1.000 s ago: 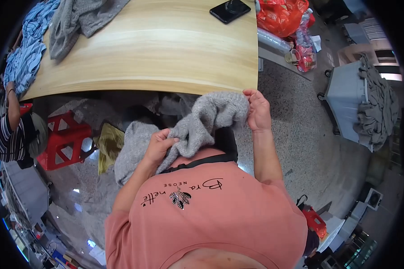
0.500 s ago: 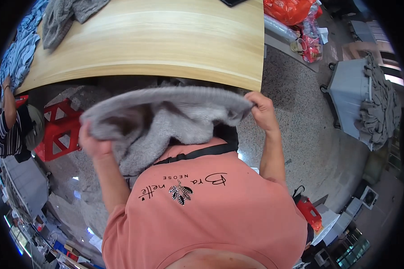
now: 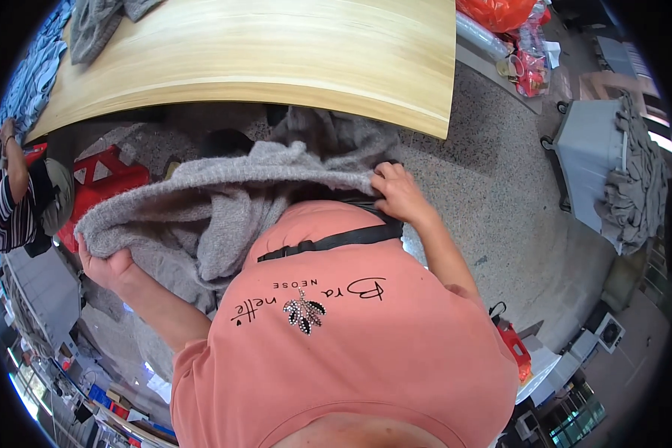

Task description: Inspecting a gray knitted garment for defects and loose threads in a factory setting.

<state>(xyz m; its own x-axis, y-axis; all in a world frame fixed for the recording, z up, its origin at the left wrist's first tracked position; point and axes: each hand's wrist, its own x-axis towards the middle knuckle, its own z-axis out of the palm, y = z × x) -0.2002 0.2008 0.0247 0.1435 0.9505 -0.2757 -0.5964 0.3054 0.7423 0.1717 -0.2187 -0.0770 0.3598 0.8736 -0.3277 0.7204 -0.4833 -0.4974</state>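
A fuzzy grey knit garment [image 3: 228,216] is stretched between my hands in front of my waist, below the near edge of the table. My left hand [image 3: 104,261] is closed on the ribbed edge at its left end. At the other end, my right hand [image 3: 398,192] grips the same edge close to my belt. The opening between the hands gapes toward me, showing folds inside. More grey knit fabric [image 3: 336,134] hangs behind, partly under the table; I cannot tell whether it belongs to the same piece.
The wooden table [image 3: 261,60] carries another grey knit piece [image 3: 93,33] and blue fabric [image 3: 33,82] at far left. Beside it, another person's arm [image 3: 15,164] touches the blue fabric. A red stool [image 3: 112,179] stands left. A wheeled cart [image 3: 586,160] with grey garments is right.
My left hand has moved left and down, and my right hand has come inward and down. The garment has shifted left, and more grey fabric now shows behind it.
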